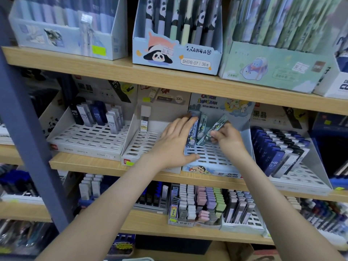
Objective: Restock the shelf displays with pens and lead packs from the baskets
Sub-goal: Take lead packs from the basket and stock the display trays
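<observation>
Left hand is lying flat, fingers straight, against a blue printed lead pack in the white slotted Crayon Shinchan display tray. Right hand is pinching a tilted teal lead pack over that tray. Three packs are showing there. The grey slotted tray just left is holding one clear "100%" lead pack. The blue panda pen box above is reading SH176-07, 36.
</observation>
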Demonstrator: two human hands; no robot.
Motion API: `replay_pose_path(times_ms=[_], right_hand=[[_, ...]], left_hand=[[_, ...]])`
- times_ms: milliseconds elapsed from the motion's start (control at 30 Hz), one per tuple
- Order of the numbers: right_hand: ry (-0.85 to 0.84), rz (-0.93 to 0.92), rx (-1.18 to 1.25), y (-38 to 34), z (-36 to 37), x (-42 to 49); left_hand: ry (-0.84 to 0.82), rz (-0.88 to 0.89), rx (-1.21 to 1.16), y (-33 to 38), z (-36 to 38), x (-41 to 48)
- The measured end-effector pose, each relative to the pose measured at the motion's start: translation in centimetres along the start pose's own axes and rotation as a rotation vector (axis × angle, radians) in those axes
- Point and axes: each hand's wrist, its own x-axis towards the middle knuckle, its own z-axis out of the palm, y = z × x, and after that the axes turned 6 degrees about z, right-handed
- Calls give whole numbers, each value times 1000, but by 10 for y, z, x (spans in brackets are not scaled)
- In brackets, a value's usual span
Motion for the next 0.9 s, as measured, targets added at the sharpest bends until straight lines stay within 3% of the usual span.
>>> replay_pose_path(times_ms=[267, 467, 667, 900], right_hand=[[-108, -159, -407, -24, 3, 1], [-35, -124, -390, -17, 3, 0], [-190, -160, -382, -7, 14, 0], [25, -522, -344, 15, 11, 2]], left_hand=[[6, 5, -11, 2, -1, 0], [5, 4, -22, 1, 0, 0], [15, 10, -27, 1, 1, 0], [26, 27, -10, -2, 2, 1]])
